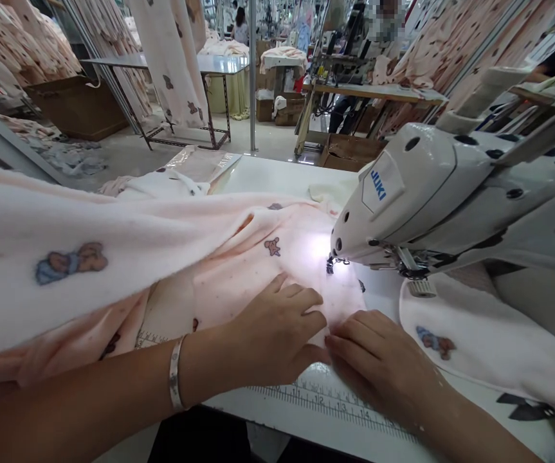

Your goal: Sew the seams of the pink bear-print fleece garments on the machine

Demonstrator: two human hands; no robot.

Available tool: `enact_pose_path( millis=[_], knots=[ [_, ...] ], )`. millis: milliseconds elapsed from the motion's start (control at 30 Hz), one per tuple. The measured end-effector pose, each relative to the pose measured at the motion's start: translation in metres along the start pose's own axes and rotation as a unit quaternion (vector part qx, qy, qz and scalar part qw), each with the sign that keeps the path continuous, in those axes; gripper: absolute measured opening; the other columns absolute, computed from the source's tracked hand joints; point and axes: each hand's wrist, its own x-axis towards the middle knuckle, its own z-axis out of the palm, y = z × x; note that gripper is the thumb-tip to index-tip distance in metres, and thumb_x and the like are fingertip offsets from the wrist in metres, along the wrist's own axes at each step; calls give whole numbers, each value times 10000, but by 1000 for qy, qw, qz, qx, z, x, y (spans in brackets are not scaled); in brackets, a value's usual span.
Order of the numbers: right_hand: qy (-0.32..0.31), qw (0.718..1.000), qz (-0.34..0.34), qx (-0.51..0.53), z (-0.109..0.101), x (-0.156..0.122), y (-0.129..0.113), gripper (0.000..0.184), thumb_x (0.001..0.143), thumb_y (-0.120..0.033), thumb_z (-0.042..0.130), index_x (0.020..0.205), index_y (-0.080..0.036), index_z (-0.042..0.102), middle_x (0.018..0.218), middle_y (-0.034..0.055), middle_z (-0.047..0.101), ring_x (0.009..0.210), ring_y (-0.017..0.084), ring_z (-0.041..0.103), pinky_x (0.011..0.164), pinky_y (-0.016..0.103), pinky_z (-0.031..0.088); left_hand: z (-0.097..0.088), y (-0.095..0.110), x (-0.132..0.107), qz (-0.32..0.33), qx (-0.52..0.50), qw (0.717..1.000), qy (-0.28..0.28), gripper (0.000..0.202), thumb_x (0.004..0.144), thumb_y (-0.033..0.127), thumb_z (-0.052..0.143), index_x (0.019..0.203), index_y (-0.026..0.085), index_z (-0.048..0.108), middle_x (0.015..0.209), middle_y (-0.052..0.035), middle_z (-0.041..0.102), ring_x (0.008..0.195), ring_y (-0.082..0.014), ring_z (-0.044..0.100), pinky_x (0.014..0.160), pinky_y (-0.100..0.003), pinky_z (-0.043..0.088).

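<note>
A pale pink fleece fabric (238,283) printed with small bears lies across the table and runs under the needle area of a white sewing machine (417,186). My left hand (277,331) rests on this fabric, its fingers curled over the top and its thumb at the near edge. Close beside it, my right hand (378,350) pinches the same edge, just in front of the lit presser foot (330,265). The fingertips of both hands nearly meet. Part of the right thumb is hidden beneath the hand.
A measuring scale (325,402) runs along the front of the white table (267,173). Another printed fleece piece (489,321) and black-handled snips (525,406) lie at right. Behind stand a metal-topped table (222,63), cardboard boxes (79,106) and hanging fabric (173,58).
</note>
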Motion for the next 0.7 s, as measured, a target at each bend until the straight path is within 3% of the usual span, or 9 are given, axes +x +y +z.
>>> enact_pose_path(
  millis=[100,200,400,533,700],
  knots=[
    [-9,1000,-5,-13,-2,1,2,126,863,-101,487,853,-140,606,782,65,577,735,177,483,641,324,357,3,1,1,-33,-4,999,12,194,927,277,414,970,143,548,1237,-118,539,1203,-263,461,1057,-509,291],
    [-1,999,-7,-43,-1,8,19,135,876,-118,487,832,-140,613,747,58,575,721,175,489,634,313,360,11,-11,16,-31,21,999,13,210,915,231,397,1059,128,510,1311,-155,489,1287,-276,393,1079,-527,250],
    [6,997,23,-69,3,23,59,201,863,-119,454,700,-175,559,699,21,544,707,149,507,685,291,383,15,-43,51,-60,-19,997,34,145,864,279,468,963,178,500,1110,-63,576,1068,-244,533,1042,-512,288],
    [-1,997,50,-59,5,17,58,172,888,-165,453,782,-188,587,748,27,558,736,148,533,680,273,398,13,-44,50,-50,-28,997,42,183,866,290,465,1011,181,489,1188,-79,545,1146,-259,491,1076,-523,238],
    [-6,996,81,-44,6,14,53,171,910,-209,443,850,-202,603,804,35,562,759,147,543,692,273,419,10,-45,47,-46,-53,997,30,131,847,275,493,941,183,499,1115,-56,577,1058,-225,545,1090,-499,245]
  ],
)
